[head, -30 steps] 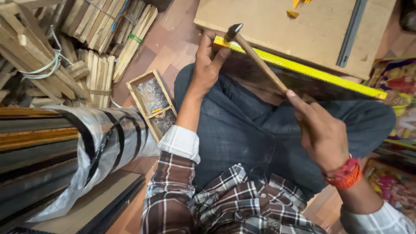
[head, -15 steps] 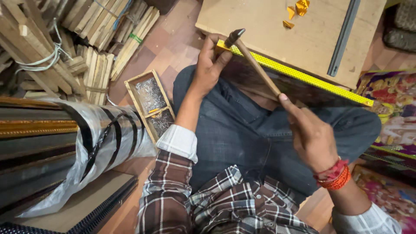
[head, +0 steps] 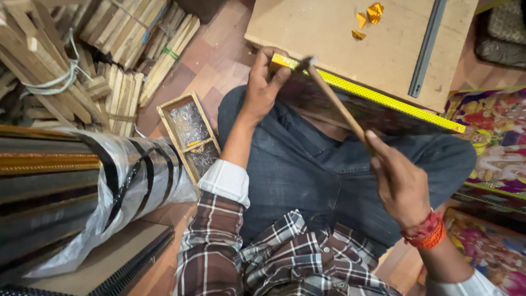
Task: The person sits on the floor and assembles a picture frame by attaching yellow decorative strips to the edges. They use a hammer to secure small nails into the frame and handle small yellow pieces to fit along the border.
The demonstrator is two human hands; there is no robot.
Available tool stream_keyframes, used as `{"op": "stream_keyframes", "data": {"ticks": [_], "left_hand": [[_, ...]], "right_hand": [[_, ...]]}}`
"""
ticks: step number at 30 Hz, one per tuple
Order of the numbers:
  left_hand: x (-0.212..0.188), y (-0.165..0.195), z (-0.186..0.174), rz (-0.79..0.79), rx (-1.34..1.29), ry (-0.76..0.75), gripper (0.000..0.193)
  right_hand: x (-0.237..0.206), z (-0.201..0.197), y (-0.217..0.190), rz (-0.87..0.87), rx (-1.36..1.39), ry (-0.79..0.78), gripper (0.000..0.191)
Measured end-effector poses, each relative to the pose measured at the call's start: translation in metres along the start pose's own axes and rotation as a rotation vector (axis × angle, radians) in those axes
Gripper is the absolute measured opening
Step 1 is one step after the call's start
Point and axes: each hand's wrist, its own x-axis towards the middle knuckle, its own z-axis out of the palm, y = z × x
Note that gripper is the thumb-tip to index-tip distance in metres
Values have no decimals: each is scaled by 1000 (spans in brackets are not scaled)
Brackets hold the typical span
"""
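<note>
My left hand [head: 262, 87] grips the near-left corner of a picture frame [head: 378, 98] with a yellow patterned edge, propped on my lap against a wooden board. My right hand [head: 401, 183] is closed around the wooden handle of a small hammer [head: 334, 98]. The hammer's dark metal head rests at the frame's corner, right beside my left fingertips. Whether a nail sits under the head cannot be made out.
A wooden box of small nails [head: 189, 134] lies on the floor left of my knee. Bundles of wooden strips [head: 109, 60] are stacked at top left. Plastic-wrapped frame mouldings [head: 82, 186] lie at left. A wooden board [head: 350, 38] carries yellow scraps [head: 368, 15] and a metal ruler [head: 427, 46]. Colourful prints [head: 490, 142] lie at right.
The hammer head has come down onto the frame corner by my left fingers, and the view has shifted slightly. Both hands keep their grips.
</note>
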Motion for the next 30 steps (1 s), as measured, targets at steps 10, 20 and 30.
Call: {"op": "stream_keyframes", "data": {"ticks": [10,20,30], "left_hand": [[4,-19,35,-29,-18,347,17],[23,5,35,47,-92,501,8],[29,23,-34,168,-219,626,29]], "right_hand": [[-111,-8,64,91,98,-244,24],[-47,-10,157,230,-169,414,71],[-2,-19,140,-75,81,378,43]]}}
